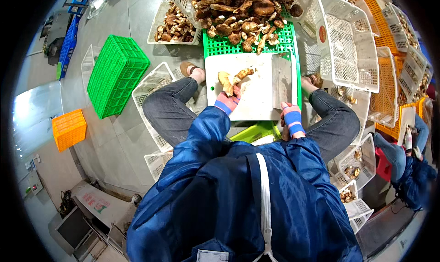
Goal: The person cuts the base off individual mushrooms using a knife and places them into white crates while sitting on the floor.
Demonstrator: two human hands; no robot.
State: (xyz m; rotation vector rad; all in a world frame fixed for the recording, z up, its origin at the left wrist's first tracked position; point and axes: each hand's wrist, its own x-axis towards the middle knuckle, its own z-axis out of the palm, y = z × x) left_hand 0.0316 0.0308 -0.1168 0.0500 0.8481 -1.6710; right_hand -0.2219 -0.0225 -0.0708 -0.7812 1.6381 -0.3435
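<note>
A white cutting board (252, 104) lies in front of me, at the near end of a green slatted stand (213, 46). My left hand (230, 99), in a pink and blue striped glove, is closed at the base of a pale, thick-stemmed mushroom (224, 82) over the board. A second, darker piece of mushroom (244, 75) touches it on the right. In the matching glove, my right hand (291, 117) is wrapped round the handle of a wide-bladed cleaver (282, 76). The blade rests along the board's right side, apart from the mushrooms.
A large heap of brown mushrooms (247, 10) covers the stand's far end. White baskets (348, 42) stand at right, and another white basket (158, 37) holds mushrooms at far left. A green crate (117, 76) sits at left. Another person (412, 175) works at far right.
</note>
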